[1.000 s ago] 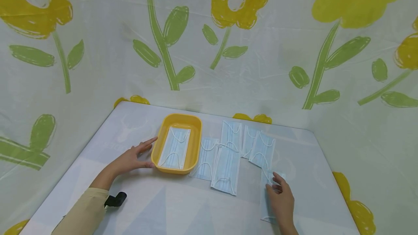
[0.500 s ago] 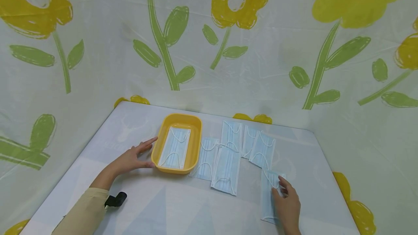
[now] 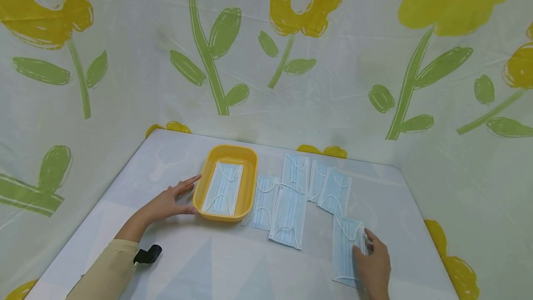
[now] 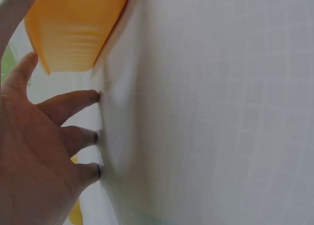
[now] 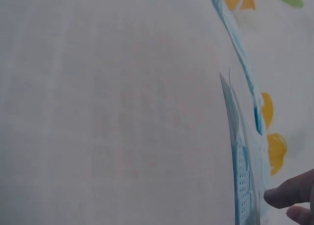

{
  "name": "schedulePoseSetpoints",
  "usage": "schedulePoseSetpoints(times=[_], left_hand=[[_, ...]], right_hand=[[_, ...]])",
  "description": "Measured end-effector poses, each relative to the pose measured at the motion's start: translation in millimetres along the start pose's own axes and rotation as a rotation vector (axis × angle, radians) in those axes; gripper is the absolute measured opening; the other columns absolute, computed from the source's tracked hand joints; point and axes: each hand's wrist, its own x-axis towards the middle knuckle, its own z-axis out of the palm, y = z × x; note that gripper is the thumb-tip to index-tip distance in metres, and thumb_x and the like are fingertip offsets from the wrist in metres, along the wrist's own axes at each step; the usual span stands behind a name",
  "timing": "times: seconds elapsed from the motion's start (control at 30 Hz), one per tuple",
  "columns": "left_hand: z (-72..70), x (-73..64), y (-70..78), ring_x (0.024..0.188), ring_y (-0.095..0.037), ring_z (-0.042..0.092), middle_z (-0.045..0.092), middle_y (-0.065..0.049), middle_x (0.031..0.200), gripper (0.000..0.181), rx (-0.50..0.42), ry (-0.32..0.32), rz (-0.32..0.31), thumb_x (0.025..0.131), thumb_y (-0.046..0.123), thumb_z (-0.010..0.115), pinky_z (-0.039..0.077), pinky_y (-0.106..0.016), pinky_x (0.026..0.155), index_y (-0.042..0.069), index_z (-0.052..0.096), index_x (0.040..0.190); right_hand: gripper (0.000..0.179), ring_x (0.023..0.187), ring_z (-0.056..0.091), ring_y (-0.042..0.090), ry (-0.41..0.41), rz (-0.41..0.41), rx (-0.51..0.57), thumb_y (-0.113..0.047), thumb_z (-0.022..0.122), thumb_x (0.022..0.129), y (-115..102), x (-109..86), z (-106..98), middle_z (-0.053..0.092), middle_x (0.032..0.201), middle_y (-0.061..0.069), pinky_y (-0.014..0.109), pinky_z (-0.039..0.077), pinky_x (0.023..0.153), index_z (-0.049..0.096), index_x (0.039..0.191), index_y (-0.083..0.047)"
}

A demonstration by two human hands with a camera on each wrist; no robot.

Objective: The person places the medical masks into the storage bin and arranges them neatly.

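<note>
A yellow, rounded-rectangular plastic tray [image 3: 249, 170] sits on a pale, faintly patterned counter [image 3: 233, 267], with a light-blue pleated disposable mask [image 3: 224, 190] with white ear loops lying flat inside it. At the tray's left side, the person's left hand [image 3: 168, 203] is spread with nothing grasped; the forefinger and thumb reach the tray's wall, and the left wrist view shows the other fingertips against the counter.

To the right of the tray lie six more blue masks. One mask just beside the tray [image 3: 261, 205] lies partly behind its rim from the head view. The next, a long blue mask [image 3: 288, 219], overlaps a mask set farther back [image 3: 294, 169]. Farther right of the tray come a partly covered mask [image 3: 316, 182] and a slanted mask [image 3: 334, 193] touching it.

The front-right mask [image 3: 344, 250], farthest from the tray on the near side, lies by the right hand [image 3: 374, 265]. That hand's thumb is over the mask and its forefinger at the far-right edge, the fingers bent; whether they pinch it cannot be told.

A beige sleeve [image 3: 106, 270] covers the left forearm, nearer the person than the tray. Behind the tray hangs a white cloth with yellow flowers [image 3: 333, 101].
</note>
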Motion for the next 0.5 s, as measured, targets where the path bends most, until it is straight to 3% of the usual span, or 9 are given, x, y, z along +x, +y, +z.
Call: schedulePoseSetpoints(times=[0.27, 0.5], left_hand=[[-0.7, -0.5, 0.2, 0.151, -0.054, 0.007, 0.042, -0.021, 0.156, 0.104, 0.009, 0.001, 0.0, 0.076, 0.051, 0.086, 0.0, -0.077, 0.115, 0.034, 0.027, 0.161], [-0.9, -0.1, 1.1, 0.151, -0.054, 0.007, 0.041, -0.021, 0.157, 0.105, 0.011, 0.002, -0.003, 0.076, 0.052, 0.085, -0.001, -0.077, 0.115, 0.034, 0.027, 0.161]], right_hand=[[0.069, 0.115, 0.053, 0.049, -0.015, 0.017, -0.048, 0.0, 0.067, 0.089, 2.5, 3.5, 2.2, 0.039, 0.142, 0.035, 0.064, 0.052, 0.089, 0.039, 0.152, 0.001], [0.07, 0.102, 0.06, 0.04, -0.028, -0.036, -0.045, 0.001, 0.067, 0.087, 1.1, 4.5, -2.4, 0.049, 0.134, 0.032, 0.051, 0.056, 0.077, 0.039, 0.15, 0.005]])
